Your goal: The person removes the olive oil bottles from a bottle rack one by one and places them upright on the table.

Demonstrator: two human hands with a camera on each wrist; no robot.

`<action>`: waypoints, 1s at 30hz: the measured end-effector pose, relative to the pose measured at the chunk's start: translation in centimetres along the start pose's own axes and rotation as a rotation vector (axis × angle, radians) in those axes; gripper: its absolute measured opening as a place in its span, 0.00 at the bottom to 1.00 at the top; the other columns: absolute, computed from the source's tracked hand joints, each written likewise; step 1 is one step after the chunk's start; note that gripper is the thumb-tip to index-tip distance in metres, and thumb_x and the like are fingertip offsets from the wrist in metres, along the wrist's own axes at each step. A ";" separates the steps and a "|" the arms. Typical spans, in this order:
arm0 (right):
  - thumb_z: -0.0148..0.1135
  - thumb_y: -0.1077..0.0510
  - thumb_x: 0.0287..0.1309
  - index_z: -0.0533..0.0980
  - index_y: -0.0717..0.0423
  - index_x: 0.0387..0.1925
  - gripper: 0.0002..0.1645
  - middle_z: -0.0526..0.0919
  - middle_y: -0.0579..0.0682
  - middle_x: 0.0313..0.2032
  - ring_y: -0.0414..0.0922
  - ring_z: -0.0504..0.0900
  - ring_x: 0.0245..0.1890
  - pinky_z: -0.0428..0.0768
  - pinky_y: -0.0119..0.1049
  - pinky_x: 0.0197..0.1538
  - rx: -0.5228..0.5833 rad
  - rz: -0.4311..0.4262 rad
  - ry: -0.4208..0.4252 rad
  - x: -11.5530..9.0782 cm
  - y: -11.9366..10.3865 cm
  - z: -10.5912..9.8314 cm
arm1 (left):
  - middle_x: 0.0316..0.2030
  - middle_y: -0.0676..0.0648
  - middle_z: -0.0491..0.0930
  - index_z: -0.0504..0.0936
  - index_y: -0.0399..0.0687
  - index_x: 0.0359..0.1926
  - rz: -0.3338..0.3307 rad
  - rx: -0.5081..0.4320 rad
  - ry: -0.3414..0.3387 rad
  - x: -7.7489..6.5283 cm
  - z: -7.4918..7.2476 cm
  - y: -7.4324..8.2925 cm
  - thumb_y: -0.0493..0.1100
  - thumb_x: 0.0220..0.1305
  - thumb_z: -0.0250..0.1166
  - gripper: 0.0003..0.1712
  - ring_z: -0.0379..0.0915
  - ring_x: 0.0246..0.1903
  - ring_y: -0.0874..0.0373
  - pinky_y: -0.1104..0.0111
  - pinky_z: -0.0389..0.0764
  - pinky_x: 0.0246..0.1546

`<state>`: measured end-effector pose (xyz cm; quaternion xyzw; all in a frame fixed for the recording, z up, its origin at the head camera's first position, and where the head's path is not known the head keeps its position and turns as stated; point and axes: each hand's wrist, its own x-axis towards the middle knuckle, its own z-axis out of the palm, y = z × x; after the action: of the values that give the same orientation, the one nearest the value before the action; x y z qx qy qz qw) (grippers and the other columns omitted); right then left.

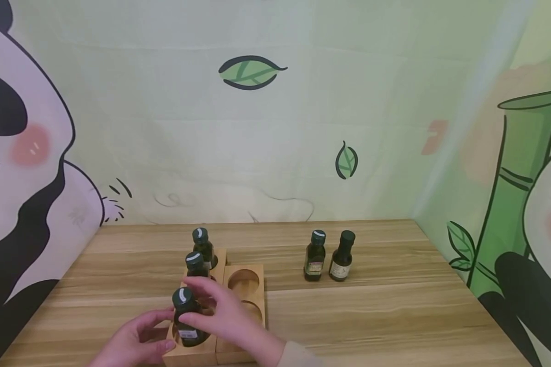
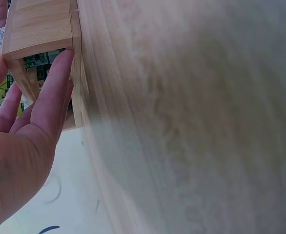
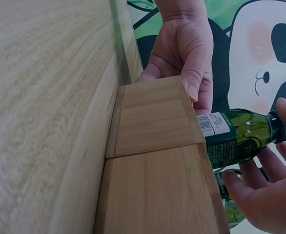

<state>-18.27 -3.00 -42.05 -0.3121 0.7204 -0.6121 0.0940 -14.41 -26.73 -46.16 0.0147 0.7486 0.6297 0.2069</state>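
Observation:
In the head view, a dark green glass bottle (image 1: 188,334) with a dark cap stands in the near round hole of a wooden bottle rack (image 1: 197,357). My right hand (image 1: 229,311) holds this bottle near its neck, thumb in front and fingers behind. The right wrist view shows the bottle (image 3: 223,148) with its barcode label by the rack's edge. My left hand (image 1: 138,339) grips the rack's left side, thumb at the near corner. In the left wrist view, its fingers (image 2: 52,100) lie along the rack's open side. My right hand partly hides the rack.
Two more capped bottles, a middle one (image 1: 194,261) and a far one (image 1: 202,243), stand in the rack's left row. A second wooden block with round recesses (image 1: 245,285) adjoins it. To the right, a labelled bottle (image 1: 314,262) and a slimmer-necked bottle (image 1: 342,262) stand on the table (image 1: 395,311).

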 end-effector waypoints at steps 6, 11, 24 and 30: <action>0.70 0.58 0.60 0.74 0.44 0.63 0.30 0.82 0.39 0.51 0.33 0.79 0.49 0.78 0.29 0.52 0.007 0.013 0.011 0.1 0.1 0.3 | 0.66 0.24 0.62 0.66 0.31 0.67 -0.014 0.007 -0.002 0.0 -0.2 0.0 0.44 0.63 0.70 0.38 0.67 0.60 0.29 0.47 0.84 0.43; 0.69 0.58 0.61 0.75 0.47 0.61 0.27 0.83 0.37 0.49 0.32 0.79 0.49 0.77 0.29 0.53 0.025 0.020 0.019 0.3 0.2 0.4 | 0.66 0.25 0.63 0.66 0.31 0.67 -0.030 0.008 -0.001 0.1 -0.3 0.0 0.43 0.63 0.70 0.37 0.67 0.60 0.29 0.47 0.83 0.43; 0.69 0.61 0.61 0.78 0.46 0.57 0.23 0.83 0.37 0.47 0.33 0.80 0.47 0.78 0.27 0.50 0.087 0.044 0.028 0.3 0.3 0.5 | 0.64 0.23 0.64 0.67 0.32 0.67 -0.036 -0.007 -0.014 0.1 -0.4 -0.2 0.43 0.64 0.70 0.36 0.72 0.56 0.34 0.47 0.83 0.43; 0.68 0.62 0.61 0.78 0.48 0.58 0.23 0.83 0.38 0.48 0.33 0.80 0.49 0.78 0.28 0.51 0.098 0.016 0.018 0.2 0.2 0.4 | 0.65 0.23 0.63 0.67 0.33 0.67 -0.031 -0.003 -0.014 0.1 -0.4 -0.1 0.43 0.63 0.70 0.36 0.73 0.55 0.35 0.47 0.83 0.43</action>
<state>-18.32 -3.45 -42.32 -0.2960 0.6927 -0.6488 0.1076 -14.60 -27.11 -46.27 0.0072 0.7462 0.6275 0.2221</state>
